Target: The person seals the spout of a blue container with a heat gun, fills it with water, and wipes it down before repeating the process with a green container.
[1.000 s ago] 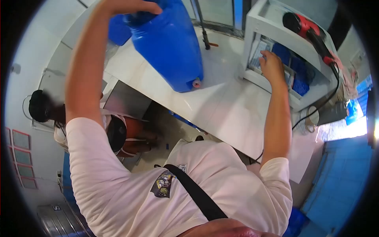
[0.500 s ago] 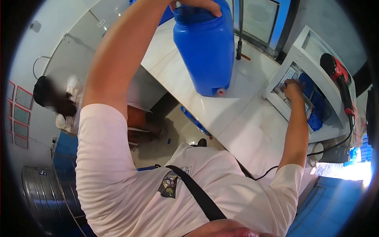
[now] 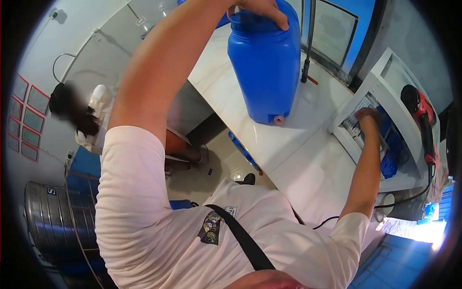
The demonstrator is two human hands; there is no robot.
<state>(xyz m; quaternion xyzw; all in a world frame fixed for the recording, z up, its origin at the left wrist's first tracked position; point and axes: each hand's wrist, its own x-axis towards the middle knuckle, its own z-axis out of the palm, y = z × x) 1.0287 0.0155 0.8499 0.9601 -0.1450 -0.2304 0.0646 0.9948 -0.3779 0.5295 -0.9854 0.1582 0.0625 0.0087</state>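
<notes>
A tall blue plastic container (image 3: 267, 72) stands upright on the white marble-like counter, its wide round mouth uncovered and a pinkish fitting (image 3: 278, 119) low on its side. At the container's top, my left hand (image 3: 262, 10) is closed on the rim beside the mouth, thumb or finger bent over the shoulder. My right hand (image 3: 368, 118) reaches into a white open-fronted shelf box (image 3: 347, 110), among printed paper and blue plastic packets (image 3: 392, 156). Its fingers look bent but are blurred, and whatever they touch cannot be made out.
A red and black power tool (image 3: 421, 113) with a black cable lies on the white box. A dark rod (image 3: 306, 62) stands behind the container. Across the counter's left edge another person (image 3: 98, 108) is low down. A large metal tank (image 3: 50, 219) stands at lower left.
The whole view has shifted, so things appear lower and further right. My left hand stays on the container, and my right hand remains inside the white box.
</notes>
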